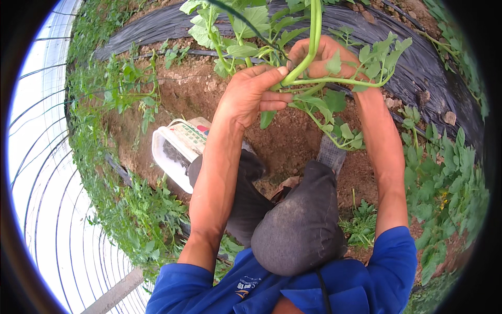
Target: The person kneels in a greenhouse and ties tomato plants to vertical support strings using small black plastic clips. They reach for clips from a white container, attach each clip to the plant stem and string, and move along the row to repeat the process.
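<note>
A thick green plant stem (313,35), which looks like tomato, runs down between my hands and forks into a leafy side shoot (341,81) reaching right. My left hand (255,92) grips the stem near this fork, thumb in front and fingers below. Behind the stem, my right hand (329,59) is curled with its fingertips close to my left thumb. A dark green twine (251,24) slants down from the top to where the fingertips meet. Whether the right fingers pinch the twine or something small is hidden by the stem.
A white plastic tub (172,171) with small dark pieces stands on the soil beside my left leg. Black plastic mulch film (423,82) covers the bed ahead. Leafy plants (443,184) grow at right and left. Ribbed greenhouse film (43,117) forms the left side.
</note>
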`<state>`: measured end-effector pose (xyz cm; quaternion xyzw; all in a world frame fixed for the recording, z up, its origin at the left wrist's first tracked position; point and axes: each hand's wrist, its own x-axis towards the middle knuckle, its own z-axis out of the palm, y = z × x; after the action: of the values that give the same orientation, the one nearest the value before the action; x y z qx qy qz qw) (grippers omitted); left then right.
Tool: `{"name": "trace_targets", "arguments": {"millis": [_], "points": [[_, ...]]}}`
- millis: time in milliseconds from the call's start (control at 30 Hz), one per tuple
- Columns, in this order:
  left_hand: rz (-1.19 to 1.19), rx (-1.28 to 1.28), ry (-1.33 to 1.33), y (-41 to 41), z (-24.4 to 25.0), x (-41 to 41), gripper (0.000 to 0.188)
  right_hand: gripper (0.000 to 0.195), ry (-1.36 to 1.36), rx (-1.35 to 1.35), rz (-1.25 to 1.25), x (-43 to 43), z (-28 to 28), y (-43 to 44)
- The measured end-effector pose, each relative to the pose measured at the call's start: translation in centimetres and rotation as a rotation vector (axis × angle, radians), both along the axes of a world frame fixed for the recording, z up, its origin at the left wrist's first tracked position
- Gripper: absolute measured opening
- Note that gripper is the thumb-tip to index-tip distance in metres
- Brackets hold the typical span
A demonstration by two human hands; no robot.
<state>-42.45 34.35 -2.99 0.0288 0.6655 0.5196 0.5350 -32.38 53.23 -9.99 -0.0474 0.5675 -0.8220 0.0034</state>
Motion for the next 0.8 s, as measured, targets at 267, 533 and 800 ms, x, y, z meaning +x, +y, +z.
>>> {"name": "trace_targets", "arguments": {"millis": [267, 533, 800], "points": [[0.012, 0.028, 0.006, -0.5, -0.4, -0.2, 0.037, 0.03, 0.084, 0.039, 0.081, -0.9, -0.3, 0.5], [0.06, 0.084, -0.047, -0.8, -0.5, -0.8, 0.044, 0.031, 0.01, -0.207, -0.086, -1.6, -3.0, -1.3], [0.114, 0.113, -0.076, -1.1, -1.2, -1.1, 0.046, 0.02, -0.112, -0.295, -0.174, -1.9, -3.1, -3.4]]}}
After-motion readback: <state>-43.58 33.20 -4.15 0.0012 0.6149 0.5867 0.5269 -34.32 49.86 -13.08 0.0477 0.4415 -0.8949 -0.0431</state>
